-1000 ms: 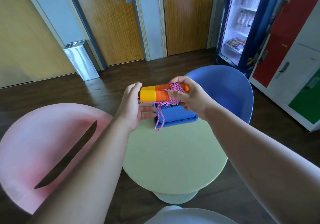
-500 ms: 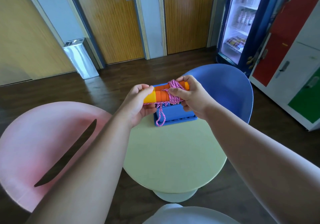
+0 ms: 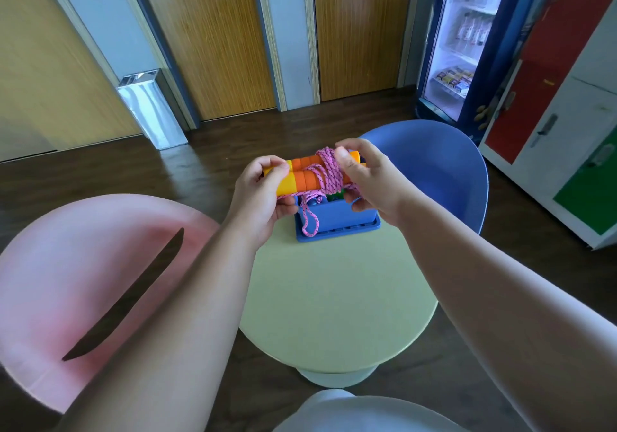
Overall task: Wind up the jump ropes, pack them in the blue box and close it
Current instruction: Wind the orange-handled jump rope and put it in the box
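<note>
- Head view: jump rope handles [image 3: 305,178], orange and yellow, lie side by side with the pink cord [image 3: 330,171] wound round them. The bundle is held just above the open blue box [image 3: 337,219].
- Just changed: the bundle now sits lower, nearly on the box mouth. Looks like winding is finished and packing is starting.
- Loose loop [image 3: 310,223] hangs off the bundle at 6 o'clock, down the box's front wall. It likely needs tucking in before the box will close.
- Left hand [image 3: 263,198] is clamped on the yellow end, at 9 o'clock of the bundle, fingers curled over the top.
- Right hand [image 3: 370,181] grips the other end at 3 o'clock, thumb pressing on the wraps.
- Versus a second ago: the left hand was flat under the yellow end and now wraps it. The right hand's grip is unchanged and the loop still dangles.
- Box stands at the table's [image 3: 334,304] 12 o'clock edge, as before. I see something green inside; no lid is on it.
- Pink chair [image 3: 83,264] is at the table's 9 o'clock and the blue chair [image 3: 434,171] at 2 o'clock.
</note>
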The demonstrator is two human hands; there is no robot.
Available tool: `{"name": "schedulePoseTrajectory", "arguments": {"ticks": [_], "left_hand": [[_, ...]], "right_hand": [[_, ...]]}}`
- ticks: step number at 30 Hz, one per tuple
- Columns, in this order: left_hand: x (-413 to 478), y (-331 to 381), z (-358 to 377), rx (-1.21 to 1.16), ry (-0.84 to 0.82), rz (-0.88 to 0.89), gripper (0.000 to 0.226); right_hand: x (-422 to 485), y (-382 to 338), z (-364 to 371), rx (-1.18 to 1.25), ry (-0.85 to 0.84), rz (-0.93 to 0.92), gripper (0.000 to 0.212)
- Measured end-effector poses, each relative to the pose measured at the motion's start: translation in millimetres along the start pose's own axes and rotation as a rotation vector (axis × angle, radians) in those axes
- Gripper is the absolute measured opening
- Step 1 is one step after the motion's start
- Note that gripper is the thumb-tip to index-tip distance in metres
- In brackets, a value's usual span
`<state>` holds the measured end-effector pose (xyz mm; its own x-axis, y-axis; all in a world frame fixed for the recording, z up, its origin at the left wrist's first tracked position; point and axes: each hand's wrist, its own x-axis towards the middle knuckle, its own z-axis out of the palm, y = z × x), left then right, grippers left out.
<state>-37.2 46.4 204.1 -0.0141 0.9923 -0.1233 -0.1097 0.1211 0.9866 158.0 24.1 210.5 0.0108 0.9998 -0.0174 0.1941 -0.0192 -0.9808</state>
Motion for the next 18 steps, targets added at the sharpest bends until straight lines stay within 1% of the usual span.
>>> {"name": "schedulePoseTrajectory", "arguments": {"ticks": [2,5,6,7,9,11,12,15,18], "left_hand": [[1,3,-2,-0.023,0.021,-0.011,0.011],[4,9,-5,-0.098,0.067,-0.055,0.009],[5,10,-6,-0.126,0.078,-0.073,0.009],[6,12,-7,-0.150,0.087,-0.091,0.009],[6,13,-8,-0.192,0.102,-0.121,0.010],[7,13,-10,-0.225,0.118,-0.144,0.010],[7,13,-10,-0.237,0.128,-0.155,0.009],[6,13,-14,-0.253,0.158,-0.183,0.007],[5,15,-19,-0.281,0.208,-0.221,0.008]], "right_hand": [[-1,6,-2,0.062,0.053,0.035,0.038],[0,23,2,0.355,0.156,0.163,0.054],[-1,28,7,0.431,0.173,0.207,0.055],[-1,33,14,0.453,0.170,0.248,0.054],[-7,39,34,0.392,0.106,0.286,0.042],[-12,43,55,0.295,0.006,0.237,0.023],[-14,44,64,0.250,-0.040,0.205,0.021],[-14,46,82,0.200,-0.138,0.166,0.029],[-10,43,85,0.292,-0.180,0.174,0.025]]}}
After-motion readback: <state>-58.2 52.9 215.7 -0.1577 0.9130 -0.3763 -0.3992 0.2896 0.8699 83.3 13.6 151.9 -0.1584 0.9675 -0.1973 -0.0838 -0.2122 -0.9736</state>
